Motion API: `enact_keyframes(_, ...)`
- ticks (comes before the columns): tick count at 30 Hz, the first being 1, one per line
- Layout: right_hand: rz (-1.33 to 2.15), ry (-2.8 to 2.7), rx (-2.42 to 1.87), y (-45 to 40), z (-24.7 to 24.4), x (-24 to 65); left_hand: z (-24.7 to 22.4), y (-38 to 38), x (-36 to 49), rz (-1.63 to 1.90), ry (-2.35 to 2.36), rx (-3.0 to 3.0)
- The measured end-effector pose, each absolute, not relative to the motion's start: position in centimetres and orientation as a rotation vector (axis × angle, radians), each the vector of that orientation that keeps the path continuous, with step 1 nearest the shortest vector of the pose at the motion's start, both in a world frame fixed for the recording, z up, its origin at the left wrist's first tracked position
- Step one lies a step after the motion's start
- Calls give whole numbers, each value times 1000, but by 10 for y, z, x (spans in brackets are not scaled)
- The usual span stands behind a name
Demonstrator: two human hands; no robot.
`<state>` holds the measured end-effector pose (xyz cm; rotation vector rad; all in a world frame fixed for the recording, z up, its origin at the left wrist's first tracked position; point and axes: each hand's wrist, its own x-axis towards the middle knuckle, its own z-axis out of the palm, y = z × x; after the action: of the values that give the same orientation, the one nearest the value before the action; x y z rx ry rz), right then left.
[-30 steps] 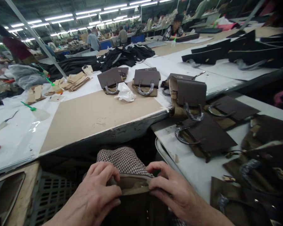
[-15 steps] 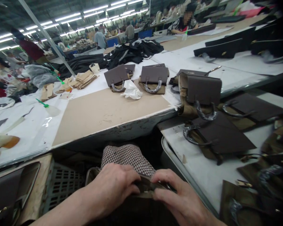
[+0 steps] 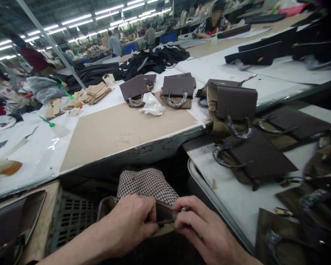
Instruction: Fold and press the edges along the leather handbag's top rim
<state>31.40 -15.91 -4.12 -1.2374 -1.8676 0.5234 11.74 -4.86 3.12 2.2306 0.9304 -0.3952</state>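
Note:
A dark olive-brown bag piece (image 3: pixel 165 244) rests across my lap, over the checked cloth (image 3: pixel 145 184) on my legs. Its upper edge lies between my two hands. My left hand (image 3: pixel 135 217) pinches that edge with thumb and curled fingers. On the other side, my right hand (image 3: pixel 195 224) grips the same edge, thumb and fingers closed around it. A lighter rim shows behind my left hand. The bag's lower part is dark and runs out of the frame.
Brown handbags (image 3: pixel 178 88) with wrapped handles stand on the white worktable (image 3: pixel 52 154) ahead, beside crumpled white paper (image 3: pixel 152 105). More bags (image 3: pixel 260 154) lie on a side table at right. A plastic crate (image 3: pixel 75 217) is at lower left. Glue bottles (image 3: pixel 57 129) lie at left.
Both hands have shifted slightly on the bag's edge, and more of its rim and lining now shows between them. The whole view has moved a little.

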Motion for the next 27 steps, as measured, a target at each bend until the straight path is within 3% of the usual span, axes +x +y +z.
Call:
enact_keyframes(10,648,-1787,-1195,-151,-50,306,21,-40,131,-694,776,2544)
enact_keyframes(27,467,-1681,-1554,-148,-63,302,46,-24,103,-539,711,2308)
